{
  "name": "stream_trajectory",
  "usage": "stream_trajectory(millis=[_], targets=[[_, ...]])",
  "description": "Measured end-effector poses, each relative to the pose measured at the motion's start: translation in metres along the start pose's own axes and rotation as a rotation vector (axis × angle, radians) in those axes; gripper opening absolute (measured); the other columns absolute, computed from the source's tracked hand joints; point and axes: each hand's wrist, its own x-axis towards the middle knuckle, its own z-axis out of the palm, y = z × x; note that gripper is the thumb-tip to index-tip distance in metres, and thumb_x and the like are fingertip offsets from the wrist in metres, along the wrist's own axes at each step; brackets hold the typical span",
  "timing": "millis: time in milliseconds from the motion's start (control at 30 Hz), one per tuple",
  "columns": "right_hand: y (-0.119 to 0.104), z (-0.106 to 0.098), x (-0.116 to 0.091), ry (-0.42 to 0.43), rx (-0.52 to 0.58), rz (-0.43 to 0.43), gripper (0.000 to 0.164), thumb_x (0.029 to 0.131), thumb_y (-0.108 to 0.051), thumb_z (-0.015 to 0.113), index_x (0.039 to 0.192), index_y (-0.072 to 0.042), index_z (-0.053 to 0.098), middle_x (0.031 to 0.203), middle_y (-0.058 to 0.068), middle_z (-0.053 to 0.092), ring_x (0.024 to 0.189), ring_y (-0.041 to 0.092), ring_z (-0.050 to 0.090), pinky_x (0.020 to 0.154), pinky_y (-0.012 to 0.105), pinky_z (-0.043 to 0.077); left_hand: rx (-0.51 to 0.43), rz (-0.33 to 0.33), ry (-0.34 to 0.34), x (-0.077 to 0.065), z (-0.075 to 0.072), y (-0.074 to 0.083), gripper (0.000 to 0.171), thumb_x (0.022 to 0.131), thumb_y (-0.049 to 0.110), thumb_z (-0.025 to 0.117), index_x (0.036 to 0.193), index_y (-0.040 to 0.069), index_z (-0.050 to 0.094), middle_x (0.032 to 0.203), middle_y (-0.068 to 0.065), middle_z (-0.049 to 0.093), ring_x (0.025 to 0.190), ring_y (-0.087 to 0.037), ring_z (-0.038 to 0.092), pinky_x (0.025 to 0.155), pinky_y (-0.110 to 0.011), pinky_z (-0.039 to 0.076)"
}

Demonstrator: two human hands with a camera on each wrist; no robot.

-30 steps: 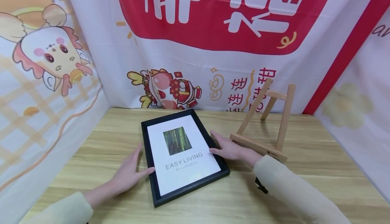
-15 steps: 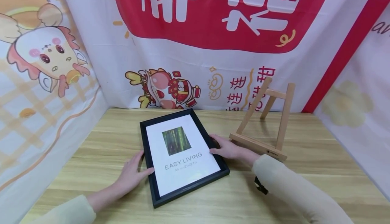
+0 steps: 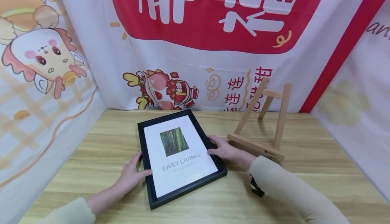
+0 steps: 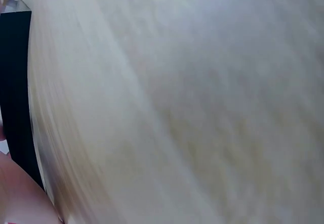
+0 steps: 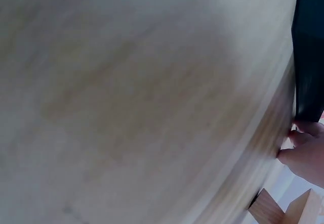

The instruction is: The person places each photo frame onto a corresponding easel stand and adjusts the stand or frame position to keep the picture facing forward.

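A black picture frame lies face up and slightly turned on the table, around a white sheet that reads EASY LIVING below a green forest picture. My left hand holds the frame's left side, thumb on the front edge and fingers down along the outer side. Across from it, my right hand grips the right side the same way, its fingers bent in against the edge. In the right wrist view, fingertips meet the black frame side close to the tabletop. The left wrist view shows the frame's dark side.
A small wooden easel stands just right of my right hand, its lower ledge close to the wrist. The wood-grain table ends at a printed cloth backdrop behind and cloth walls on both sides.
The fingers of both hands have drawn in closer against the frame's sides. The view has shifted a little, while the frame and easel stay in place.
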Motion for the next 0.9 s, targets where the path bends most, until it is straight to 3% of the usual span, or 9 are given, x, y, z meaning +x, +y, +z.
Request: stream_trajectory(millis=[133, 400, 533, 633, 767, 900], targets=[[-0.002, 0.002, 0.0, 0.008, 0.03, -0.007, 0.065, 0.097, -0.018, 0.06, 0.153, -0.011, 0.028, 0.156, 0.013, 0.029, 0.142, 0.031, 0.026, 0.114, 0.052, 0.022, -0.071, -0.028, -0.001, -0.001, 0.0, 0.003, 0.091, 0.087, 0.02, 0.069, 0.151, -0.009, 0.011, 0.154, -0.033, 0.012, 0.14, -0.05, 0.007, 0.112, -0.063, 0.003], [-0.011, 0.005, 0.001, 0.026, 0.244, -0.206, 0.06, 0.094, 0.009, 0.052, 0.149, 0.003, 0.029, 0.15, 0.023, 0.035, 0.136, 0.035, 0.036, 0.108, 0.046, 0.036, -0.388, -0.025, -0.016, -0.005, -0.008, 0.014, 0.092, 0.086, 0.0, 0.065, 0.154, 0.0, 0.003, 0.156, -0.029, 0.013, 0.138, -0.047, 0.023, 0.112, -0.053, 0.022], [-0.02, 0.002, -0.006, 0.055, 0.296, -0.199, 0.063, 0.094, 0.01, 0.052, 0.151, -0.001, 0.028, 0.154, 0.021, 0.029, 0.133, 0.038, 0.039, 0.099, 0.043, 0.047, -0.506, -0.018, -0.025, -0.008, -0.013, 0.016, 0.095, 0.087, -0.003, 0.065, 0.156, 0.007, 0.0, 0.155, -0.028, 0.016, 0.136, -0.045, 0.031, 0.108, -0.048, 0.033], [-0.027, -0.003, -0.014, 0.095, 0.314, -0.178, 0.064, 0.094, 0.009, 0.054, 0.152, -0.004, 0.029, 0.155, 0.019, 0.027, 0.131, 0.039, 0.042, 0.093, 0.041, 0.051, -0.586, -0.013, -0.038, -0.011, -0.016, 0.021, 0.098, 0.087, -0.002, 0.065, 0.157, 0.014, -0.002, 0.152, -0.029, 0.024, 0.13, -0.044, 0.039, 0.097, -0.047, 0.047], [-0.034, -0.011, -0.026, 0.133, 0.328, -0.172, 0.066, 0.094, 0.007, 0.056, 0.153, -0.008, 0.03, 0.155, 0.018, 0.028, 0.129, 0.039, 0.045, 0.094, 0.041, 0.051, -0.629, 0.024, -0.055, -0.016, -0.021, 0.03, 0.098, 0.089, -0.001, 0.065, 0.157, 0.02, -0.003, 0.152, -0.031, 0.022, 0.125, -0.045, 0.046, 0.081, -0.048, 0.056], [-0.037, -0.021, -0.037, 0.166, 0.28, -0.186, 0.067, 0.093, 0.004, 0.059, 0.153, -0.012, 0.032, 0.15, 0.021, 0.037, 0.125, 0.039, 0.049, 0.095, 0.041, 0.05, -0.629, 0.072, -0.069, -0.018, -0.027, 0.04, 0.098, 0.091, 0.002, 0.065, 0.157, 0.026, -0.003, 0.156, -0.027, 0.016, 0.11, -0.036, 0.061, 0.076, -0.049, 0.058]])
